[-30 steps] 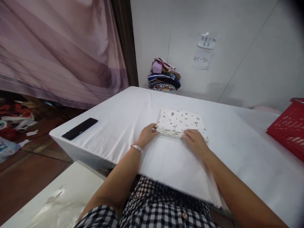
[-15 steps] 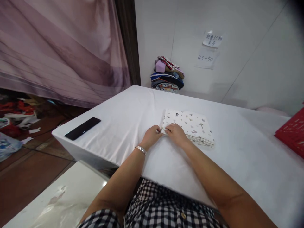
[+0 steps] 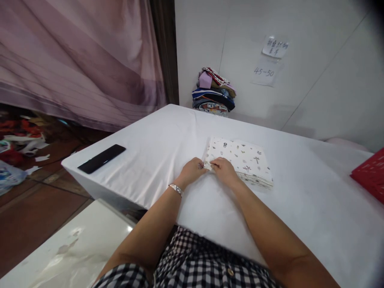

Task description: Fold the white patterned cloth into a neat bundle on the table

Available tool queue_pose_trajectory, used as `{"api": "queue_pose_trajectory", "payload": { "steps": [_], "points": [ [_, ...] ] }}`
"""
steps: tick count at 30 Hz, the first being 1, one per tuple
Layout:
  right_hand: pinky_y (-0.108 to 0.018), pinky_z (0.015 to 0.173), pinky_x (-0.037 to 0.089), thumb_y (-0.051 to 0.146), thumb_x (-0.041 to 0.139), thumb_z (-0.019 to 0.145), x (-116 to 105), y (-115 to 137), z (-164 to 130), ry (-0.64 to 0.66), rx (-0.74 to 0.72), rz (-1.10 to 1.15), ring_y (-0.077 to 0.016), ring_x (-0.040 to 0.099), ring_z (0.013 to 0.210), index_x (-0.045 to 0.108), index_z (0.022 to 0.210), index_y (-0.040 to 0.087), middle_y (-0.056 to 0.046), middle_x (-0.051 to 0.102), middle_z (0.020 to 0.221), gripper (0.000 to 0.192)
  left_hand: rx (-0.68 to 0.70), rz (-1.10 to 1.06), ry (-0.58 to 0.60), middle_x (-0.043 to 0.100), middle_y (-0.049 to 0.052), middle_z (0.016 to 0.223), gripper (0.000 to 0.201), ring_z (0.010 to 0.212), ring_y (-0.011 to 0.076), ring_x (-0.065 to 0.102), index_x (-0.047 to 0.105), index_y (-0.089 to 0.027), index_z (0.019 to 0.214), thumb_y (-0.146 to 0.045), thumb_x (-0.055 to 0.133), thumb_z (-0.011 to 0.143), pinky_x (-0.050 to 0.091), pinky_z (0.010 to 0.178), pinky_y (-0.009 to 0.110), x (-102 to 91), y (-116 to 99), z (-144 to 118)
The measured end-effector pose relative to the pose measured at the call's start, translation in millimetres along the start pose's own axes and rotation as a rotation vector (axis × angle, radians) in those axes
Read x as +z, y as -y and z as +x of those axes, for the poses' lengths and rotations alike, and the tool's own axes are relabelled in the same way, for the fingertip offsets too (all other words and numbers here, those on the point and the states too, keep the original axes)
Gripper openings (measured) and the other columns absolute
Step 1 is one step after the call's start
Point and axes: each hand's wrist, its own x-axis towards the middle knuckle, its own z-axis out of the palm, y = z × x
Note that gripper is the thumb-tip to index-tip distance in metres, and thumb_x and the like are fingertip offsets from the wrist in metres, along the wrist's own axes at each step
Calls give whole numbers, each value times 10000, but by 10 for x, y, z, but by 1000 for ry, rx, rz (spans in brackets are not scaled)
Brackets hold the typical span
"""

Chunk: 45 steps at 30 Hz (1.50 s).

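Both hands sit at the near left corner of the folded printed cloth (image 3: 240, 160). Our left hand (image 3: 192, 171), bracelet (image 3: 175, 189) on its wrist, has fingertips curled onto that corner edge; we can't tell if it pinches the layers or just presses. Our right hand (image 3: 224, 171) touches the same corner from the right, fingers bent onto the top layer; grip unclear too. Cloth lies flat mid-table on the white tablecloth (image 3: 300, 208). Black phone (image 3: 101, 159) near the table's left edge, well apart. Stack of folded fabrics (image 3: 213, 93) against the wall at the far edge. Red basket (image 3: 370, 174) at far right, partly cut off.
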Motion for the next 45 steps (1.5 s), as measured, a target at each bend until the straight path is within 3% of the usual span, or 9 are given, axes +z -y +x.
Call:
{"api": "queue_pose_trajectory", "payload": {
  "steps": [3, 19, 23, 28, 35, 41, 45],
  "points": [
    [-310, 828, 407, 157, 565, 820, 15, -10, -2, -8, -1, -10, -182, 556, 917, 704, 899, 218, -40, 656, 934, 171, 2, -43, -7, 599, 7, 830, 259, 707, 145, 542, 581, -200, 745, -455, 610, 712, 412, 622, 266, 12, 22, 12],
    [-303, 778, 429, 147, 524, 817, 55, -12, -26, -133, -19, 102, -166, 576, 850, 696, 809, 231, -22, 661, 851, 191, -5, -50, -22, 600, 6, 834, 191, 696, 138, 536, 576, -193, 708, -382, 578, 734, 417, 630, 269, 50, 64, 51],
    [-307, 785, 404, 184, 537, 840, 53, 25, -34, -104, -85, -5, -174, 557, 853, 686, 817, 223, -27, 657, 859, 156, -7, -49, -29, 607, 4, 839, 171, 714, 141, 548, 579, -197, 710, -366, 582, 734, 418, 639, 266, 59, 71, 55],
    [-304, 764, 374, 224, 552, 849, 39, 83, -30, -51, -66, -153, -187, 536, 873, 669, 841, 216, -40, 639, 882, 118, -14, -53, -31, 622, 3, 863, 175, 717, 139, 555, 595, -204, 749, -377, 584, 735, 419, 632, 258, 63, 84, 56],
    [-309, 712, 355, 211, 483, 888, 51, 128, -2, -16, -86, -301, -199, 521, 816, 637, 782, 197, -62, 615, 837, 188, -9, -48, -18, 621, 8, 868, 129, 720, 144, 555, 592, -200, 714, -328, 582, 727, 429, 651, 268, 42, 50, 52],
    [-314, 748, 357, 181, 411, 913, 17, 92, -32, -105, -169, -271, -203, 508, 840, 608, 849, 194, -69, 608, 886, 208, 1, -70, -23, 616, 10, 851, 150, 722, 148, 555, 583, -197, 690, -341, 572, 732, 428, 646, 270, 48, 74, 67],
    [-318, 737, 353, 202, 435, 909, 7, 90, -45, -11, -204, -308, -207, 503, 821, 610, 820, 190, -73, 598, 857, 197, 1, -76, -2, 626, 16, 874, 151, 750, 152, 564, 602, -196, 691, -338, 571, 731, 432, 651, 263, 40, 74, 74]
  ]
}}
